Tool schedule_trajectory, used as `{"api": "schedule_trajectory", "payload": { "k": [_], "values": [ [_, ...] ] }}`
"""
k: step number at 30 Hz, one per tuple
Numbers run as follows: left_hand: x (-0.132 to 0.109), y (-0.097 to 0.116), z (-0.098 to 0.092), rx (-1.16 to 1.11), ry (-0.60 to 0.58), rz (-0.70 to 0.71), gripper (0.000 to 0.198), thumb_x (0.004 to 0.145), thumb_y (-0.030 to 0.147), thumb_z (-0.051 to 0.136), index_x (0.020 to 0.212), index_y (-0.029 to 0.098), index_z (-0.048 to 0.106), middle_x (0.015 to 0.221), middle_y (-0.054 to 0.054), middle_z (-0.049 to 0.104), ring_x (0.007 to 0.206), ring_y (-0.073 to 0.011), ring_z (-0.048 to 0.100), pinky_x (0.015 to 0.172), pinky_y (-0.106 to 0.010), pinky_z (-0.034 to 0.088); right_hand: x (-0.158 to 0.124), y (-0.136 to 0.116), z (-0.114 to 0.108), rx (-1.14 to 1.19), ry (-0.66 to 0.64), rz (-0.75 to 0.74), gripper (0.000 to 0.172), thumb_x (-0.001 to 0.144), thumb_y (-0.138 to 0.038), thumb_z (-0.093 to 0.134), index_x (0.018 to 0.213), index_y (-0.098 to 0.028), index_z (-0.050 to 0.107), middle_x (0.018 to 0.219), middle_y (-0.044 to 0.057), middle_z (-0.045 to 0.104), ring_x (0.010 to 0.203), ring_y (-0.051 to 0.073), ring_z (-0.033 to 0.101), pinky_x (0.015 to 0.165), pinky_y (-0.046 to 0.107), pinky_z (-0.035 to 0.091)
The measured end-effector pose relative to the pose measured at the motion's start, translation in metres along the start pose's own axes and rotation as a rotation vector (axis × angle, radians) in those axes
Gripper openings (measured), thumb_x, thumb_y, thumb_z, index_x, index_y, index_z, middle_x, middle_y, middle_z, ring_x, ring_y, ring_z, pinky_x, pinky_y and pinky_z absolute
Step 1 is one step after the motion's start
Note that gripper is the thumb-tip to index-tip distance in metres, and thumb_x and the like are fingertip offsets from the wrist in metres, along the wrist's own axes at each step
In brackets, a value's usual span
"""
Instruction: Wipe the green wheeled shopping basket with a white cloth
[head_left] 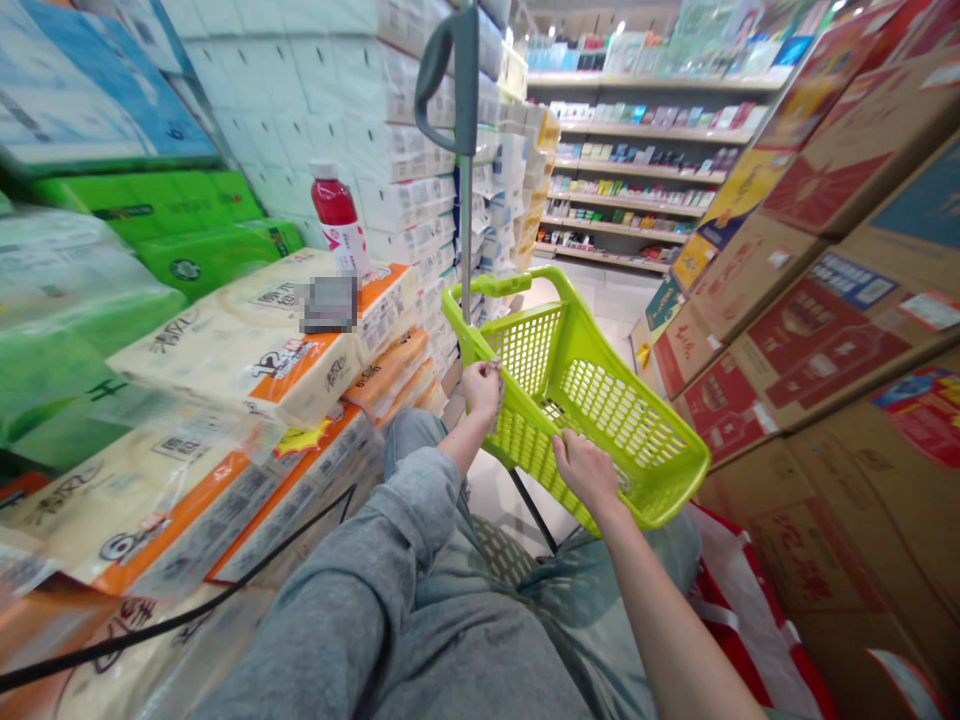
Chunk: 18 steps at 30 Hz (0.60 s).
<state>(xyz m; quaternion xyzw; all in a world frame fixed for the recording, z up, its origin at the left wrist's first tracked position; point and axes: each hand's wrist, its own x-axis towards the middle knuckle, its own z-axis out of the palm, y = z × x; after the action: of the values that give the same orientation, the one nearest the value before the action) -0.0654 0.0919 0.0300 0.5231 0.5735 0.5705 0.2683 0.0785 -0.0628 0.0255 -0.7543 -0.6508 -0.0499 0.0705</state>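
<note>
A lime-green shopping basket (645,425) with perforated walls tilts in front of my knees, its grey pull handle (465,90) standing up on a metal rod. At the basket's near left edge, my left hand (484,390) is closed with its fingertips pressed together; what they hold, if anything, is too small to name. My right hand (589,470) is closed on the near rim, thumb along the top. The basket's inside shows no goods, though my right hand hides part of it.
Tissue packs (225,330) are piled on the left, with a red-and-white bottle (339,220) and a blurred-out object (330,304) on top. Cardboard cartons (810,340) wall the right side. A red-and-white bag (750,600) lies by my right leg. Stocked shelves (637,170) stand ahead.
</note>
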Motion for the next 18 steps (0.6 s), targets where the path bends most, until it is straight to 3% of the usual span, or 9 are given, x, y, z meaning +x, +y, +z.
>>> {"api": "schedule_trajectory", "payload": {
  "k": [8,18],
  "values": [
    [-0.001,-0.010,0.004,0.077,0.048,0.134,0.011,0.077,0.025,0.053,0.069,0.018,0.057,0.071,-0.003,0.059,0.071,-0.0168,0.053,0.067,-0.027,0.039,0.001,0.000,-0.001,0.007,0.017,-0.018,0.035,0.094,-0.040,0.027,0.085,-0.020,0.053,0.072,0.003,0.065,0.063,0.016,0.060,0.053,0.028,0.021],
    [0.001,-0.008,0.003,0.069,0.013,0.142,0.013,0.080,0.027,0.054,0.071,0.018,0.054,0.072,-0.002,0.055,0.072,-0.0160,0.050,0.069,-0.028,0.038,0.009,0.005,0.002,0.020,0.002,-0.017,0.035,0.094,-0.040,0.028,0.086,-0.019,0.055,0.074,0.005,0.065,0.061,0.015,0.058,0.054,0.027,0.023]
  ]
}}
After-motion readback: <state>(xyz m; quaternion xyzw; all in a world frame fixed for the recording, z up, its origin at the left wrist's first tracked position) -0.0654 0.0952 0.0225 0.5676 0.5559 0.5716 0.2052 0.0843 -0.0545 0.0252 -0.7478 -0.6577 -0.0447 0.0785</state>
